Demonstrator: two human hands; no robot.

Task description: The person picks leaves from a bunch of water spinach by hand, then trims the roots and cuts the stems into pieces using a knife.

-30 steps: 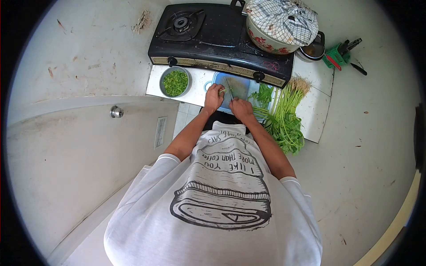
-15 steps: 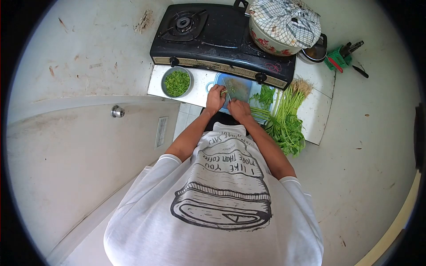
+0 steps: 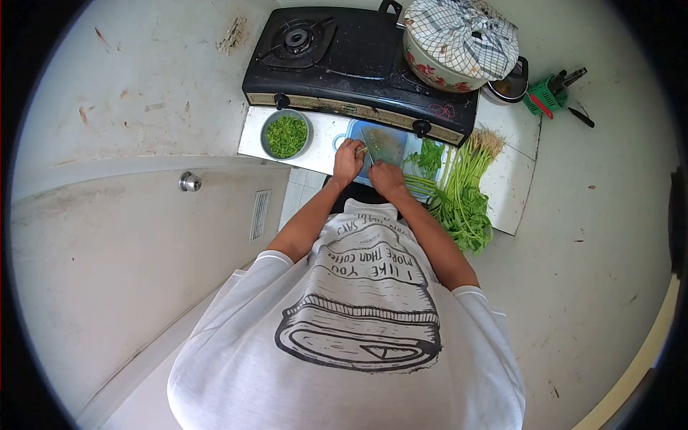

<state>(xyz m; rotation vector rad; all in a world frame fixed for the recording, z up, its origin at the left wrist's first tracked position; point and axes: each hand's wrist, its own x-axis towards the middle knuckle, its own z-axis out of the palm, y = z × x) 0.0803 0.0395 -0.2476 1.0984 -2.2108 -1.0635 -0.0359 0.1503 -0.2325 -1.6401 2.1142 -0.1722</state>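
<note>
A blue cutting board (image 3: 395, 170) lies in front of the stove, its middle worn brownish. At its left side, my left hand (image 3: 348, 161) is closed on a few thin green stems (image 3: 362, 150). My right hand (image 3: 386, 178) grips a knife (image 3: 368, 143); its narrow blade points away from me, right beside the left fingertips. The knife's handle is hidden in the fist. On the board's right part rest cut green leaves (image 3: 428, 158) and long stalks (image 3: 419, 183). A grey bowl (image 3: 309, 146) of chopped greens (image 3: 285, 136) stands left of the board.
A black two-burner stove (image 3: 358, 61) runs along the back. On its right burner sits a flowered pot (image 3: 430, 74) under a checked cloth (image 3: 466, 36). A bundle of rooted leafy greens (image 3: 466, 193) lies to the right. Beyond are a small pan (image 3: 510, 87) and a green basket (image 3: 545, 97) of utensils.
Hardly anything differs. Both hands stay at almost the same spot on the board, with the knife still beside the left fingers.
</note>
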